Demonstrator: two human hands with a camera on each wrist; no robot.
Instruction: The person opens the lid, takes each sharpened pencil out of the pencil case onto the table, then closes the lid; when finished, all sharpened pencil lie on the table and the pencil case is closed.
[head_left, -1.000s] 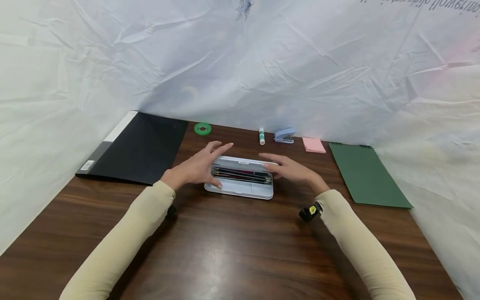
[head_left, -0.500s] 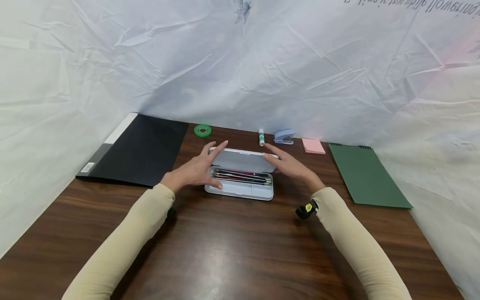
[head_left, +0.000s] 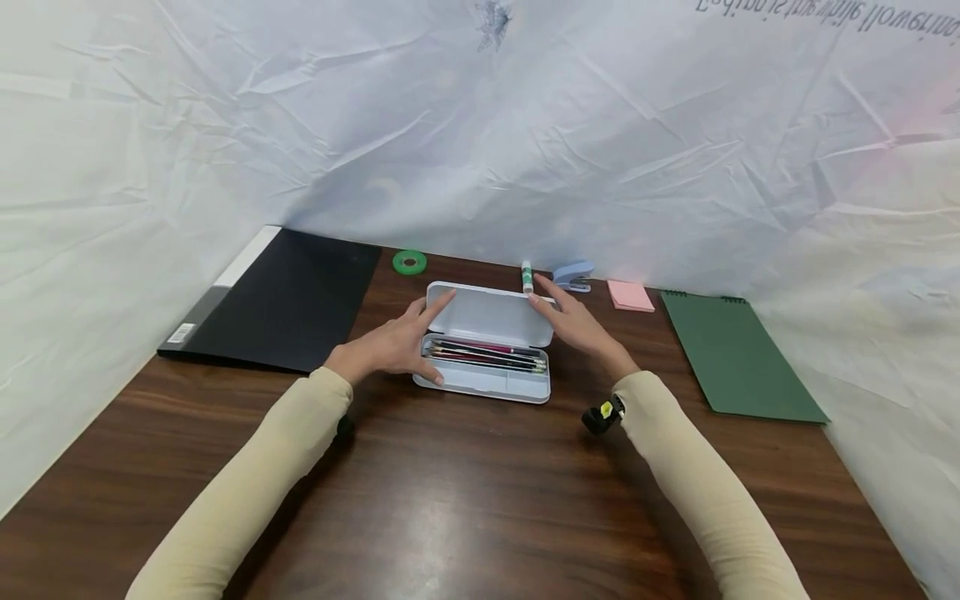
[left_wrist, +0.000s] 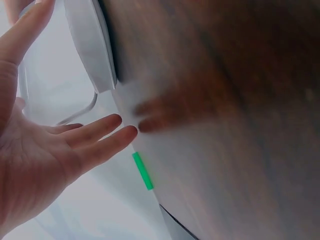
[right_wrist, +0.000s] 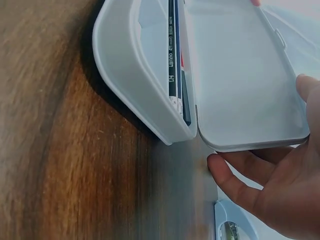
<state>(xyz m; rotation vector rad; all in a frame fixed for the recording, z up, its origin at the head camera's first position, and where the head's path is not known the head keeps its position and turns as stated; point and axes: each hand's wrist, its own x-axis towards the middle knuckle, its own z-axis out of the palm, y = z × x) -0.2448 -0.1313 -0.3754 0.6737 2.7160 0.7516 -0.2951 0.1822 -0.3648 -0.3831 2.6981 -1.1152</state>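
A white pencil case (head_left: 483,383) lies open at the middle of the brown table (head_left: 465,500), with several pencils (head_left: 483,352) in its base. Its lid (head_left: 487,315) is tipped back. My left hand (head_left: 390,343) has straight fingers; the index tip touches the lid's left corner and the thumb rests by the base's left end. My right hand (head_left: 573,321) touches the lid's right edge with straight fingers. In the right wrist view the lid (right_wrist: 240,80) lies back beside the pencils (right_wrist: 172,55), my right hand (right_wrist: 280,190) at its rim. The left wrist view shows my left hand (left_wrist: 40,160) spread beside the case (left_wrist: 92,45).
A black folder (head_left: 288,296) lies at the back left. Along the back edge sit a green tape roll (head_left: 409,262), a glue stick (head_left: 527,276), a blue stapler (head_left: 573,275) and pink sticky notes (head_left: 630,295). A green notebook (head_left: 738,354) lies on the right. White sheeting surrounds the table.
The lid has swung up and back from nearly closed to fully open. Both hands moved away from me with it, fingertips staying on its corners.
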